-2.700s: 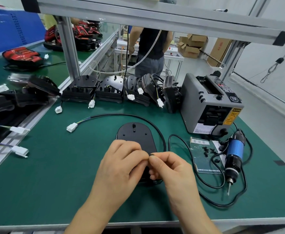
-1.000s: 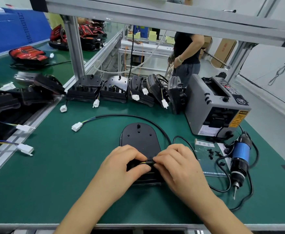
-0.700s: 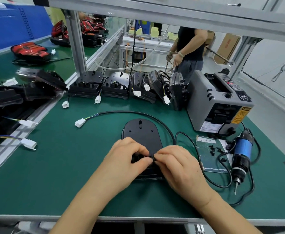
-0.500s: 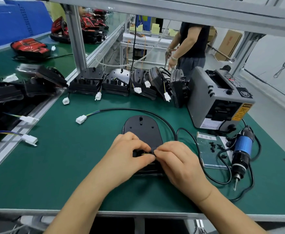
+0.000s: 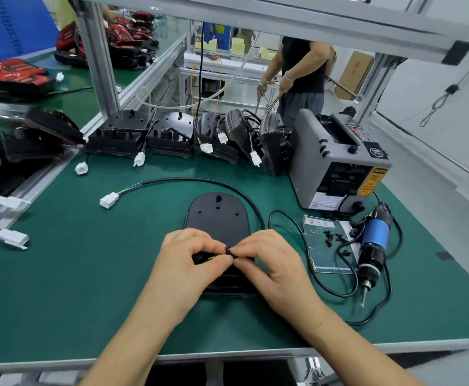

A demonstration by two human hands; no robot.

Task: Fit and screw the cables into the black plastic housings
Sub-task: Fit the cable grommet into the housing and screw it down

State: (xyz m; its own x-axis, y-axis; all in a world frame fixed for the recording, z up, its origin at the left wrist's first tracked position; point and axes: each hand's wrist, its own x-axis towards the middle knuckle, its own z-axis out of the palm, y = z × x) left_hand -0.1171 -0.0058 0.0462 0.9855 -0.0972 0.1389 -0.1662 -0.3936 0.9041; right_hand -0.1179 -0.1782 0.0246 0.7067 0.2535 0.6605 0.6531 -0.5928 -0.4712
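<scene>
Both hands are pinched in tight over the near end of the black housing (image 5: 218,218), which lies flat on the green mat (image 5: 74,274): the left hand (image 5: 191,263) and right hand (image 5: 269,263) have curled fingers meeting on a small black bit (image 5: 228,249). I honestly can't tell what that bit is, since the hands cover the housing's near half, and only the cable (image 5: 199,181) looping round the far side to its white connector (image 5: 109,200) shows. Compared with half a second ago, hands, housing and cable sit pretty much where they were.
</scene>
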